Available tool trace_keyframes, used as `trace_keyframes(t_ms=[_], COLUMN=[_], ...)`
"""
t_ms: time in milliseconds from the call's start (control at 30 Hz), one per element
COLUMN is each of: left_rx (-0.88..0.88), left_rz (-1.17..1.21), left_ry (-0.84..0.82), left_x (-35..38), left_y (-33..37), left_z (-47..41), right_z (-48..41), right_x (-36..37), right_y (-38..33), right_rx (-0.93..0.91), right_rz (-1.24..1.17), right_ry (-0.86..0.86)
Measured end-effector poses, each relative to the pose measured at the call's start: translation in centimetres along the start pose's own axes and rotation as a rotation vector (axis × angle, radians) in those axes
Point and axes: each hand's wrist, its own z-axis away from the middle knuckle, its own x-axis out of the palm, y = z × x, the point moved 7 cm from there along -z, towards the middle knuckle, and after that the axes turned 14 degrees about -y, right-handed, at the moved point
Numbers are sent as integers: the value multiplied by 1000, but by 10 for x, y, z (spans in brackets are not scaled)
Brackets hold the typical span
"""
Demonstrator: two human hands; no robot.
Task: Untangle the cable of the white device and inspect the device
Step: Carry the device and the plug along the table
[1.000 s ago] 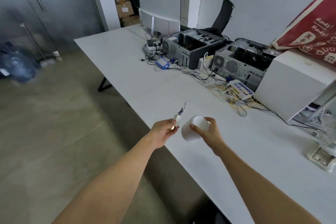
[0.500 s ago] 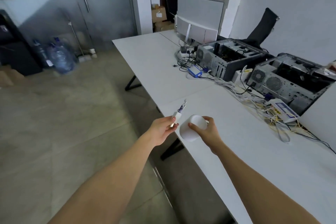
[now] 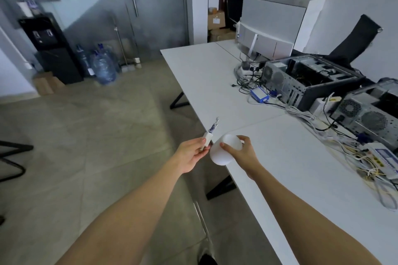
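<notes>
My right hand [image 3: 241, 154] grips the white device [image 3: 224, 149], a rounded cylinder, holding it in the air right at the table's near-left edge. My left hand [image 3: 191, 153] pinches a small white plug [image 3: 207, 139] between thumb and fingers, just left of the device. A short tied bundle of cable [image 3: 213, 125] sticks up from the plug. The cable between plug and device is hidden by my fingers.
The long white table [image 3: 215, 79] runs along the right. Two open computer cases [image 3: 305, 79] [image 3: 370, 112], a monitor [image 3: 269, 34] and a tangle of wires [image 3: 336, 137] line its far side. Left is bare floor with water bottles [image 3: 103, 66] and a black dispenser [image 3: 49, 47].
The view has swung left, so the white box and red bag on the right are out of frame. Both hands keep their grip and stay close together.
</notes>
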Motion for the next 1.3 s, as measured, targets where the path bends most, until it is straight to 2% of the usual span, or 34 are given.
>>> trace_keyframes(t_ms=[467, 767, 1000, 1300], left_rx=[64, 85, 58, -46], left_rz=[41, 52, 67, 19], left_ry=[115, 120, 78, -22], left_x=[-63, -85, -104, -132], left_y=[108, 157, 172, 213], left_z=[-109, -183, -236, -320], right_z=[-168, -257, -304, -380], right_x=[22, 23, 25, 27], right_y=[-68, -100, -102, -116], right_rx=[-25, -44, -12, 34], right_rz=[84, 120, 130, -20], right_ry=[-75, -98, -54, 90])
